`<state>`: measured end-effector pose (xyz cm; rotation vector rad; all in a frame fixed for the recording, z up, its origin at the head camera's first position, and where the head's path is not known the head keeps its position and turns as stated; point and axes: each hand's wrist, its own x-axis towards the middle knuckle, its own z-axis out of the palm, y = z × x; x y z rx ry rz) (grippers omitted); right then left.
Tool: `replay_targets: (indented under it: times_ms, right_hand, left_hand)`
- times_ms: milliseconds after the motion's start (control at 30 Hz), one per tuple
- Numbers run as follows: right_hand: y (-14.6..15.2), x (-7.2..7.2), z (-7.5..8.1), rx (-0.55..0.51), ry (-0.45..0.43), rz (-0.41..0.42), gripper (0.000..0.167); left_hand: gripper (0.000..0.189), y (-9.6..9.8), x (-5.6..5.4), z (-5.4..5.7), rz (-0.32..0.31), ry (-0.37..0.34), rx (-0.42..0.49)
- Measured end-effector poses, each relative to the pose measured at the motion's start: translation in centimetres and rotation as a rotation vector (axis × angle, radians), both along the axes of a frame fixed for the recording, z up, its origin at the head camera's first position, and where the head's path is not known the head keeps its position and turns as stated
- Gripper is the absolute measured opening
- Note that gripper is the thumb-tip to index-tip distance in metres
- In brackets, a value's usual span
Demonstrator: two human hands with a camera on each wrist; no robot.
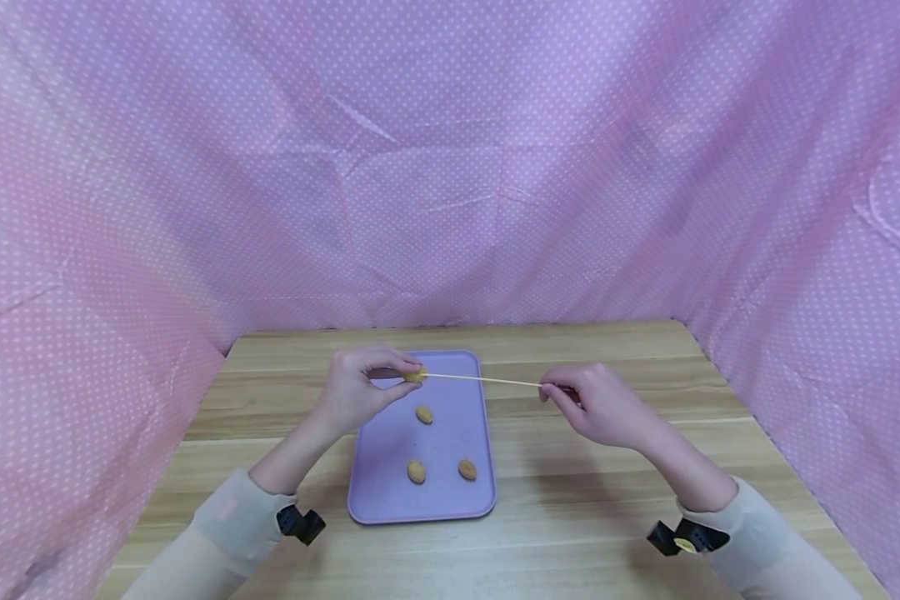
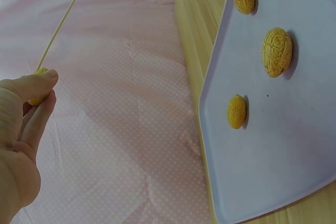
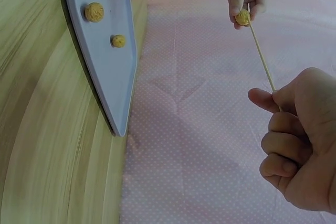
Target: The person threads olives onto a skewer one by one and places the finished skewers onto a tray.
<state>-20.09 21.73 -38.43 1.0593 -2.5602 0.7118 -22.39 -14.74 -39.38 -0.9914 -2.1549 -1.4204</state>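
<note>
Over the far part of a lavender tray [image 1: 450,500], my left hand [image 1: 356,390] pinches a wrinkled, yellow-brown, walnut-like ball [image 3: 242,17] between thumb and fingers. My right hand [image 1: 598,406], off to the right above the table, pinches the near end of a thin wooden skewer [image 1: 487,380] with its thumb and index finger. The skewer runs nearly level from one hand to the other. Its far end meets the ball and overlaps it in the right wrist view; the fingers partly hide the ball. Both hands are raised above the tabletop.
Three similar wrinkled balls lie apart on the tray: one near the middle [image 1: 423,414], one at the near left [image 1: 416,472] and one at the near right [image 1: 467,470]. The wood-grain table [image 1: 570,533] is surrounded by pink dotted cloth [image 1: 450,208].
</note>
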Motion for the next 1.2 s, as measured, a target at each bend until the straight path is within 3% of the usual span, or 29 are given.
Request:
replay_targets:
  times_ms: [200, 333, 400, 500, 633, 767, 1033, 1200]
  right_hand:
    - [0.1, -0.2, -0.1, -0.033, -0.043, 0.049, 0.024]
    - [0.4, -0.5, 0.1, -0.069, -0.006, 0.083, 0.024]
    - [0.7, -0.6, 0.3, -0.094, 0.043, 0.094, 0.024]
    - [1.1, -0.8, 0.6, -0.124, 0.129, 0.103, 0.025]
    - [1.5, -1.0, 0.9, -0.124, 0.211, 0.110, 0.027]
    - [1.6, -1.1, 1.0, -0.098, 0.255, 0.126, 0.027]
    - [1.5, -0.9, 1.0, -0.042, 0.260, 0.158, 0.025]
    - [1.5, -0.8, 1.2, -0.034, 0.262, 0.167, 0.026]
  left_hand:
    - [0.029, 0.4, -0.2, 0.0, -0.051, 0.086, 0.014]
    - [0.030, 0.4, -0.2, 0.1, -0.078, 0.064, -0.009]
    - [0.035, 0.4, -0.2, 0.4, -0.076, 0.003, -0.018]
    - [0.035, 0.4, -0.1, 0.7, -0.045, -0.159, -0.004]
    - [0.022, 0.6, 0.0, 1.1, -0.005, -0.381, 0.045]
    - [0.018, 0.6, 0.1, 1.4, -0.025, -0.484, 0.098]
    - [0.027, 0.2, 0.3, 1.8, -0.056, -0.480, 0.074]
    - [0.024, 0.0, 0.4, 1.9, -0.066, -0.417, 0.018]
